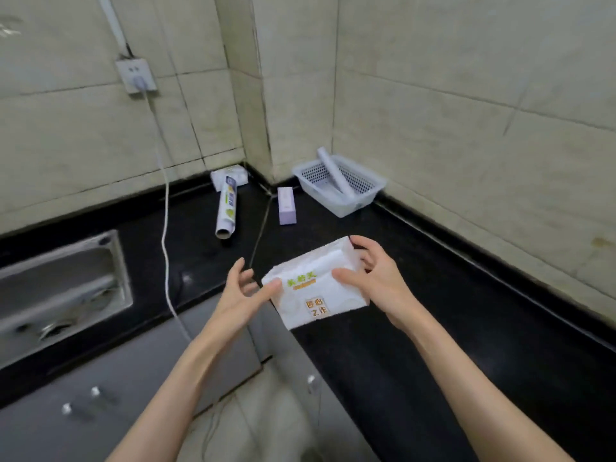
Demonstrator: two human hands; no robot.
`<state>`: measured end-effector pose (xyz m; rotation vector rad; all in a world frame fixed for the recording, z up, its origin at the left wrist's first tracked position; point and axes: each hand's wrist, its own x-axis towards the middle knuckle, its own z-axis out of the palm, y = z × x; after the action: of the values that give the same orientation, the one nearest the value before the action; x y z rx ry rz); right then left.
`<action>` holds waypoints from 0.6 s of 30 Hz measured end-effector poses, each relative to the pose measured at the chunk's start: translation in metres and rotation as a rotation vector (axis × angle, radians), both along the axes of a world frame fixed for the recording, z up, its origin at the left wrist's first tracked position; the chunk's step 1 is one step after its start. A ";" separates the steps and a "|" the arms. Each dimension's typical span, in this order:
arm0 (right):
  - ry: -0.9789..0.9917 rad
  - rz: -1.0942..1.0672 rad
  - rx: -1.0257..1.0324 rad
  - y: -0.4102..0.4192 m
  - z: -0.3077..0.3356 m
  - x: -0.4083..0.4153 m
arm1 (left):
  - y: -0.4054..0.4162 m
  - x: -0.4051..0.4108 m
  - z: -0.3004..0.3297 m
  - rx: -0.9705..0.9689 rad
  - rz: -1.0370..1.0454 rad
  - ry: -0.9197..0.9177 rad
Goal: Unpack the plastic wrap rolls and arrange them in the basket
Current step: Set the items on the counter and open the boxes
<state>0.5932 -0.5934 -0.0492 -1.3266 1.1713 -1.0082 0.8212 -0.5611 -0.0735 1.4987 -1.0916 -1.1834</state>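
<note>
**White pack held over the counter corner**

I see both hands around a white soft plastic-wrapped pack with green and orange print (pixel 316 285), lifted above the near edge of the black stone countertop (pixel 433 311). My right hand (pixel 373 278) grips its right end, thumb on top and fingers curled behind. My left hand (pixel 241 288) has its fingers spread, with the thumb tip touching the pack's left corner.

Farther back, a pale perforated plastic basket (pixel 361 186) sits in the right corner against the tiled wall, with one white roll (pixel 335 173) leaning across it. Left of the basket lies a small lilac carton (pixel 286 205). Farther left, a printed roll with an open cardboard core (pixel 226 208) rests on the counter, its far end on a white box (pixel 233 175). A steel sink (pixel 60 288) is at the far left.
</note>
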 end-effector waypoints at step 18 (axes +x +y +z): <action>0.151 0.146 -0.014 -0.279 0.003 0.179 | -0.247 0.158 -0.010 0.037 -0.244 -0.118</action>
<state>0.7722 -0.8729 -0.0466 -1.4973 1.1621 -0.8246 0.9795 -0.8079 -0.0835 1.5104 -1.3694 -1.2994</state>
